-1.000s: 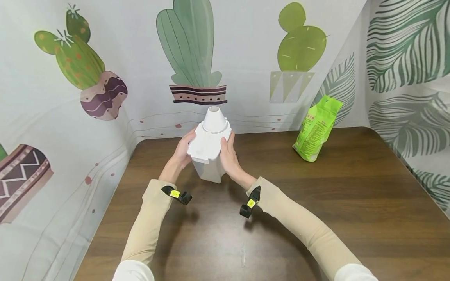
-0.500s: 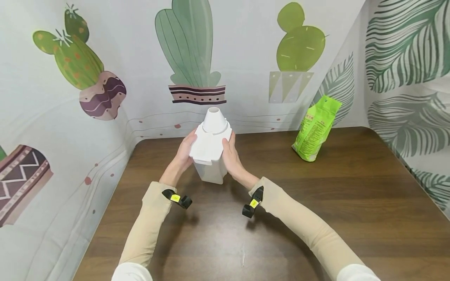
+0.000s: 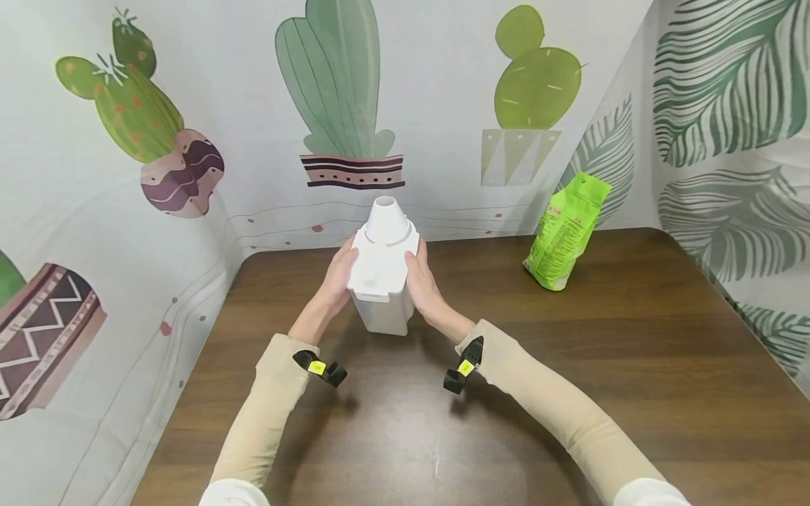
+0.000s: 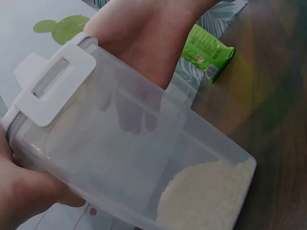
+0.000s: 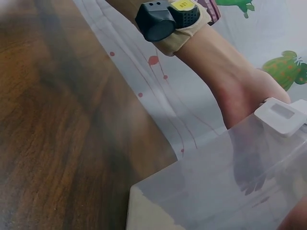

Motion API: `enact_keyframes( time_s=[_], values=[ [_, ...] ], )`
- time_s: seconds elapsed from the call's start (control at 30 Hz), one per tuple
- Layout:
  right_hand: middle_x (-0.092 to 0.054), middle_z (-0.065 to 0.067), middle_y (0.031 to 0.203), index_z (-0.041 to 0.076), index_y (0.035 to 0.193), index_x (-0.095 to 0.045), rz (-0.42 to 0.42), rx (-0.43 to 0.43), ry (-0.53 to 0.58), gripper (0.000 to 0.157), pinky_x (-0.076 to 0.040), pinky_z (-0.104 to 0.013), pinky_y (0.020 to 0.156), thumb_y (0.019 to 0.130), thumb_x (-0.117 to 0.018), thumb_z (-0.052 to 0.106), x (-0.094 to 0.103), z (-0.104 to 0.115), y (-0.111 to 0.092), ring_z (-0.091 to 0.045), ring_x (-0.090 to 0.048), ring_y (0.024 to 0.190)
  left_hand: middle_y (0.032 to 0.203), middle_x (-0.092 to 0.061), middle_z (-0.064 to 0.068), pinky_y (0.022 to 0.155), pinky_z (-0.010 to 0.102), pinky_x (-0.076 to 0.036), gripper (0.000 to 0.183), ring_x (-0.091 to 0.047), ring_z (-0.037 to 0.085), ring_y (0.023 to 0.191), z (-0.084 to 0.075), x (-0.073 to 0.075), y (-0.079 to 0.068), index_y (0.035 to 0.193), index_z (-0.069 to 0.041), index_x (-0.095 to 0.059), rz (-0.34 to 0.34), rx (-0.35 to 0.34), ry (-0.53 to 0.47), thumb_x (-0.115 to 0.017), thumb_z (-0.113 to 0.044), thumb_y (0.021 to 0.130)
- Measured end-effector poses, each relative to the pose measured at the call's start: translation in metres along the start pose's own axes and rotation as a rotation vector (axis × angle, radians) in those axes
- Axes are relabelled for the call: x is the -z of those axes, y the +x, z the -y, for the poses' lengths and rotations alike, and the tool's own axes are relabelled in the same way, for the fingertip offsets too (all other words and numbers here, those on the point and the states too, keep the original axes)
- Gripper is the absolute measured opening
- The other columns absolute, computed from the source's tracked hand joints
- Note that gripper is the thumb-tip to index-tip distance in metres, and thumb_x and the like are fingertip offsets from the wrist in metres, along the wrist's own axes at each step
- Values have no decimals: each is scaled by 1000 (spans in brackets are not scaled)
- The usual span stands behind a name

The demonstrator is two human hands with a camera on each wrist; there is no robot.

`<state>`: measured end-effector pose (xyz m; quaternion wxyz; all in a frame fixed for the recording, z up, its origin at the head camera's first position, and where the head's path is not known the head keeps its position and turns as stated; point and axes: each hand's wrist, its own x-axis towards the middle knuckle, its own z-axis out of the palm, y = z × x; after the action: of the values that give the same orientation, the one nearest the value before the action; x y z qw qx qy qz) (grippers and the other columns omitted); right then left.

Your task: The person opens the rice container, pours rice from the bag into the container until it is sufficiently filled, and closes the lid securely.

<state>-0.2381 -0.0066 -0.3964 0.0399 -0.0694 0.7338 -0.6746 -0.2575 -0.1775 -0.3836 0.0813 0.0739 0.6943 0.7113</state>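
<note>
A translucent plastic rice container (image 3: 382, 316) stands near the back of the table. Its white lid (image 3: 380, 270) carries a cone-shaped white spout (image 3: 387, 221). Through the clear wall in the left wrist view, white rice (image 4: 201, 196) fills the bottom part and slopes to one side. My left hand (image 3: 337, 277) grips the container's left side, thumb up at the lid's edge. From the other side my right hand (image 3: 425, 284) holds it, its thumb also by the lid. The right hand's fingers (image 4: 129, 115) show through the plastic. A white latch (image 4: 62, 86) on the lid is down against the wall.
A bright green printed bag (image 3: 566, 232) stands at the back right of the brown wooden table (image 3: 601, 351). Behind the table hangs a white cloth (image 3: 443, 84) printed with cacti and leaves. Each wrist wears a black band with a small camera (image 3: 332, 372).
The container has turned slightly, so that its latch side now faces more squarely toward me. Both hands have moved with it and keep their grip. The green bag stays put.
</note>
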Motion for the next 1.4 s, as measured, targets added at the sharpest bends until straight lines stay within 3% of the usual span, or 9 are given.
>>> enact_keyframes(
  time_s=[0.23, 0.33, 0.47, 0.57, 0.8, 0.9, 1.1, 1.3, 1.4],
  values=[
    [0, -5, 164, 12, 155, 5, -2, 5, 18, 59, -4, -42, 122, 105, -19, 32, 3, -2, -1, -19, -1, 151, 153, -31, 18, 88, 16, -43, 54, -50, 5, 104, 1, -6, -4, 155, -8, -13, -18, -16, -31, -21, -16, 103],
    [0, -5, 164, 13, 155, 5, 8, 10, 29, 60, -3, -42, 122, 105, -20, 34, 5, -2, -2, -18, -1, 151, 157, -26, 13, 96, 20, -39, 54, -45, 9, 117, 1, -8, -4, 155, -8, -12, -14, -24, -38, -21, -16, 103],
    [2, -4, 164, 14, 155, 6, 22, 20, 36, 59, -2, -43, 122, 105, -19, 35, 8, -3, -3, -18, 1, 151, 161, -18, 9, 114, 34, -28, 54, -31, 20, 138, 2, -10, -5, 155, -8, -10, -6, -29, -37, -21, -17, 103],
    [3, -4, 164, 15, 155, 7, 37, 26, 34, 59, -1, -43, 122, 105, -17, 36, 10, -3, -4, -18, 2, 151, 161, -17, 11, 117, 41, -23, 55, -27, 25, 141, 2, -12, -5, 155, -7, -8, -1, -32, -31, -21, -18, 103],
    [3, -6, 164, 11, 155, 6, 57, 29, 21, 60, -2, -43, 122, 105, -18, 34, 14, -3, -4, -19, 2, 151, 161, -15, 11, 119, 42, -21, 57, -24, 25, 144, 2, -13, -7, 155, -7, -7, 2, -30, -11, -24, -17, 102],
    [4, -7, 164, 10, 155, 7, 62, 24, 19, 60, -1, -43, 122, 105, -19, 33, 15, -3, -3, -20, 3, 151, 160, -18, 12, 114, 37, -29, 57, -31, 25, 138, 2, -13, -7, 155, -7, -7, 3, -30, -4, -25, -17, 102],
    [5, -5, 164, 11, 155, 8, 72, 14, 11, 61, -1, -41, 122, 105, -19, 34, 17, -2, -3, -18, 3, 151, 154, -28, 15, 88, 19, -45, 56, -48, 14, 112, 1, -14, -8, 155, -9, -8, -13, -15, -6, -25, -17, 102],
    [6, -7, 164, 10, 154, 9, 79, 10, -9, 61, -1, -41, 122, 105, -19, 34, 20, -2, -4, -19, 4, 151, 159, -17, 12, 83, 15, -46, 59, -47, 10, 108, 2, -18, -11, 155, -8, -2, -26, -5, -25, -24, -17, 102],
    [6, -8, 164, 8, 154, 8, 75, -5, -22, 61, -1, -40, 122, 105, -19, 33, 21, 1, -6, -19, 3, 151, 157, -20, 14, 82, 16, -46, 58, -48, 9, 105, 1, -20, -12, 155, -8, -2, -19, -18, -22, -24, -16, 102]
  ],
)
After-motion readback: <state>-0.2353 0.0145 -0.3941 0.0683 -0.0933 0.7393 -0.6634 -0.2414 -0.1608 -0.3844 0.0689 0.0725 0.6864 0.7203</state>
